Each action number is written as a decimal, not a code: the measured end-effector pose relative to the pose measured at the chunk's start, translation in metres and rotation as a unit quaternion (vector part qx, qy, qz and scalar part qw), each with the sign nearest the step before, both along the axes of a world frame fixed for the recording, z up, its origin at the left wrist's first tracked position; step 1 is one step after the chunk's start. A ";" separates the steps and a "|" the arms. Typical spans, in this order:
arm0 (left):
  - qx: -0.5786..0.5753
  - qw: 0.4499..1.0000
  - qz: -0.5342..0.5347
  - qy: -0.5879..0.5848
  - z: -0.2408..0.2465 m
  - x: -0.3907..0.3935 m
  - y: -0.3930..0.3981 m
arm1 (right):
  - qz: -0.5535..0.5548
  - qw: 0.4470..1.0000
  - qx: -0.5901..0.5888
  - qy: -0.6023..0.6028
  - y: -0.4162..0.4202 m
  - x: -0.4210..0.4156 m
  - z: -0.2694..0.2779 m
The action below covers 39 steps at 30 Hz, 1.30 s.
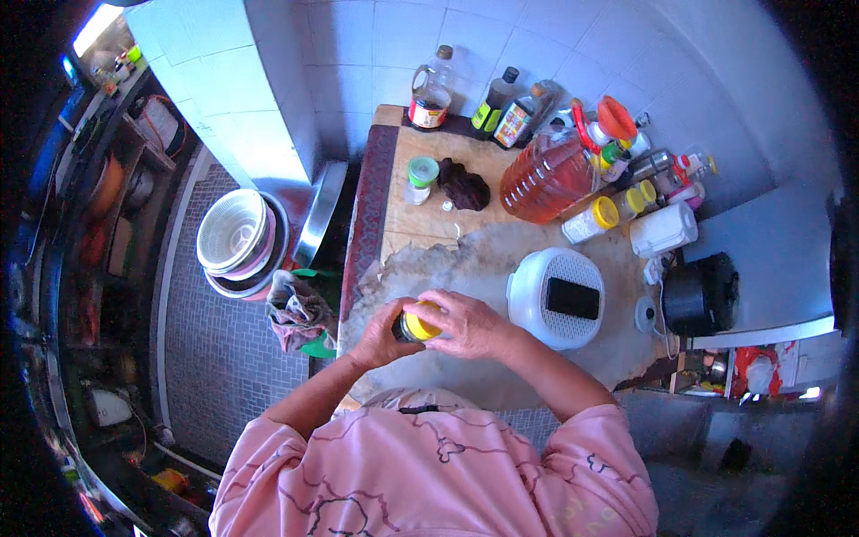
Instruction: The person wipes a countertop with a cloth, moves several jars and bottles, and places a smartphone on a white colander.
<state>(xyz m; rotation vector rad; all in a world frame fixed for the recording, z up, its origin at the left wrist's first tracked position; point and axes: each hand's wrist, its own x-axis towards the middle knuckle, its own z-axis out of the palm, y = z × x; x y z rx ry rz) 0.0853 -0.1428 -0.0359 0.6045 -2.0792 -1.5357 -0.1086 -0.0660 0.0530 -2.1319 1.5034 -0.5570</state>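
Between my hands, above the near left part of the table, is a small jar with a yellow lid (421, 322). My left hand (384, 335) wraps around the jar's body, which is mostly hidden. The fingers of my right hand (463, 325) lie on the lid and along its side. Right of my hands stands a white plastic container (521, 295) with a perforated top, and a black phone-like slab (572, 298) rests on it. Farther back sit a small jar with a green lid (423, 173) and a dark, crumpled bundle (464, 184).
A large jug of reddish liquid (543, 178), sauce bottles (431, 90) and yellow-lidded jars (590, 220) crowd the back of the table (429, 262). A black pot (701, 295) stands at the right. Stacked basins (231, 231) and a bin draped with cloths (298, 312) are at the left.
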 end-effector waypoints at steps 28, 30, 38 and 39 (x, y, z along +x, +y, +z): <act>-0.071 0.998 0.004 0.001 -0.034 -0.042 -0.027 | -0.287 0.952 0.078 0.071 -0.021 0.007 -0.042; -0.055 0.998 0.006 -0.009 -0.041 -0.042 -0.019 | -0.309 0.937 0.130 0.094 -0.023 0.008 -0.038; -0.003 0.996 -0.086 -0.036 -0.058 -0.034 -0.002 | -0.289 0.954 0.068 0.032 -0.065 -0.074 -0.061; -0.005 0.995 -0.093 -0.033 -0.063 -0.031 -0.002 | -0.288 0.956 0.035 0.038 -0.077 -0.087 -0.071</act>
